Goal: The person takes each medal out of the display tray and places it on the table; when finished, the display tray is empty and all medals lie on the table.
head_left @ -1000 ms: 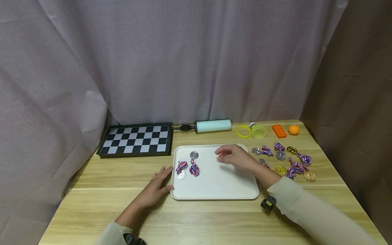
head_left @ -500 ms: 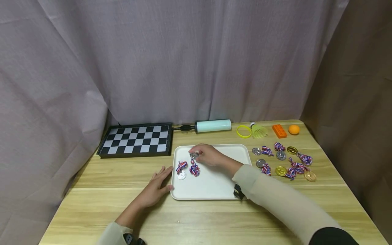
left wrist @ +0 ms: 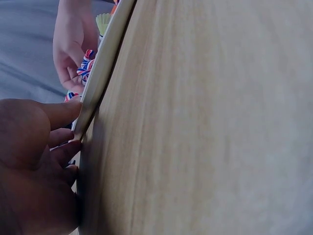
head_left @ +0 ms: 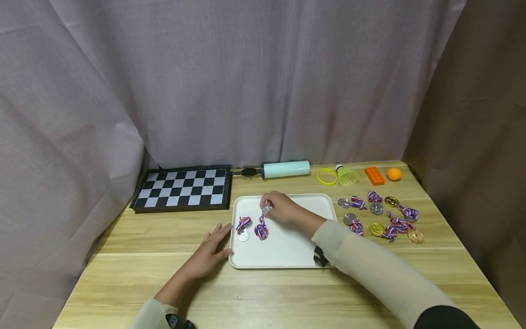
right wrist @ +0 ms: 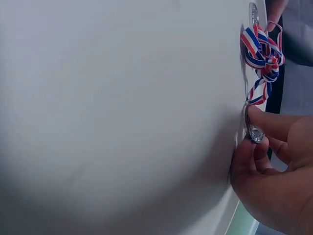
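My right hand [head_left: 281,208] pinches a silver medal [right wrist: 256,133] between thumb and fingers, over the back left part of a white tray [head_left: 287,251]. The medal is tilted up, and its knotted red, white and blue ribbon [head_left: 261,229] trails toward the front of the tray. A second silver medal [head_left: 243,235] lies to the left, its bundled ribbon behind it. Against the tray's left edge rests my left hand [head_left: 208,255], fingers extended and thumb touching the rim. The left wrist view shows its fingertips [left wrist: 73,144] along that edge.
Several silver and gold medals [head_left: 376,229] with ribbons lie right of the tray. Behind are a chessboard [head_left: 182,188], a pale-green hand pump [head_left: 286,169], a yellow ring [head_left: 327,177], a shuttlecock [head_left: 347,176], an orange brick [head_left: 374,176] and an orange ball [head_left: 394,174].
My right hand has moved left across the tray to the rear silver medal and taken hold of it. The medal has tilted up and shifted slightly right. My left hand has stayed put.
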The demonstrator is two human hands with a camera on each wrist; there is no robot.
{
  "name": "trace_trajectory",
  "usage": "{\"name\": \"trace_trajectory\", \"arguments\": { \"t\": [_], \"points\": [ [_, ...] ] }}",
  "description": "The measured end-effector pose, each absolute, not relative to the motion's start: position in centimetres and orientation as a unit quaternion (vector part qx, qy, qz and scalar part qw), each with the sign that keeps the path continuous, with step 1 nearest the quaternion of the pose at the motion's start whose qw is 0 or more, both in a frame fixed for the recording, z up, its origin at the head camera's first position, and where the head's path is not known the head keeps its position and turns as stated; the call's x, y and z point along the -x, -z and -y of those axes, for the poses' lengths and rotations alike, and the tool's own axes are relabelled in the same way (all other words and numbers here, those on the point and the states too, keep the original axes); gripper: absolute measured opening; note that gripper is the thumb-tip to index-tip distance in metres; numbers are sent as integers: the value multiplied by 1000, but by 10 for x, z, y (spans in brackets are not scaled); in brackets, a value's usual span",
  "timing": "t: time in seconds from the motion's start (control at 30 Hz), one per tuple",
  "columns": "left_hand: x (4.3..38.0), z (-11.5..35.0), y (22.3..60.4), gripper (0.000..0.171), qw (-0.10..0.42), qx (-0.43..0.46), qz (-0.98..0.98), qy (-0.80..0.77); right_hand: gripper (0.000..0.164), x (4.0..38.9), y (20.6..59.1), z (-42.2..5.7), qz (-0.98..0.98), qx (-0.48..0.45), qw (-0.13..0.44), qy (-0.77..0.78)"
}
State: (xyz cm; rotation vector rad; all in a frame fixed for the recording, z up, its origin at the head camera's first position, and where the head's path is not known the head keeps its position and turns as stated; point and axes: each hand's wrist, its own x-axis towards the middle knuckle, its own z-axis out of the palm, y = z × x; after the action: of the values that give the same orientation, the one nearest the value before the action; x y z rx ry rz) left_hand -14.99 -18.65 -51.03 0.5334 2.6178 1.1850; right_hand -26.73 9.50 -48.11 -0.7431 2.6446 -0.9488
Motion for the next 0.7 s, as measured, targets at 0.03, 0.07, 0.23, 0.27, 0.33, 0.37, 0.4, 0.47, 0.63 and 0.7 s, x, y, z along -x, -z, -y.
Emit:
{"name": "trace_trajectory", "arguments": {
  "t": [0.03, 0.07, 0.23, 0.27, 0.33, 0.37, 0.4, 0.47, 0.63, 0.7],
  "points": [
    [150, 187, 511, 71, 109, -181, -890, -403, 22, 266, 481, -97, -902, 248, 118, 332],
    [150, 187, 511, 71, 110, -181, -890, -403, 20, 265, 480, -100, -901, 241, 120, 341],
    [150, 187, 511, 70, 110, -180, -890, -404, 15, 251, 477, -121, -877, 206, 155, 405],
    [150, 187, 511, 70, 110, -180, -890, -404, 15, 247, 477, -127, -870, 199, 163, 421],
    [150, 187, 511, 70, 110, -181, -889, -405, 13, 238, 473, -139, -853, 186, 178, 453],
    [149, 186, 510, 70, 111, -181, -889, -405, 13, 233, 472, -146, -845, 180, 182, 469],
    [149, 186, 510, 70, 110, -181, -889, -406, 12, 228, 470, -153, -838, 176, 183, 484],
    [149, 186, 510, 70, 111, -182, -889, -406, 13, 219, 467, -169, -824, 168, 181, 510],
    [149, 186, 510, 70, 106, -184, -890, -405, 21, 193, 458, -209, -797, 137, 171, 563],
    [149, 186, 511, 70, 104, -183, -890, -405, 25, 182, 454, -225, -792, 120, 164, 575]
  ]
}}
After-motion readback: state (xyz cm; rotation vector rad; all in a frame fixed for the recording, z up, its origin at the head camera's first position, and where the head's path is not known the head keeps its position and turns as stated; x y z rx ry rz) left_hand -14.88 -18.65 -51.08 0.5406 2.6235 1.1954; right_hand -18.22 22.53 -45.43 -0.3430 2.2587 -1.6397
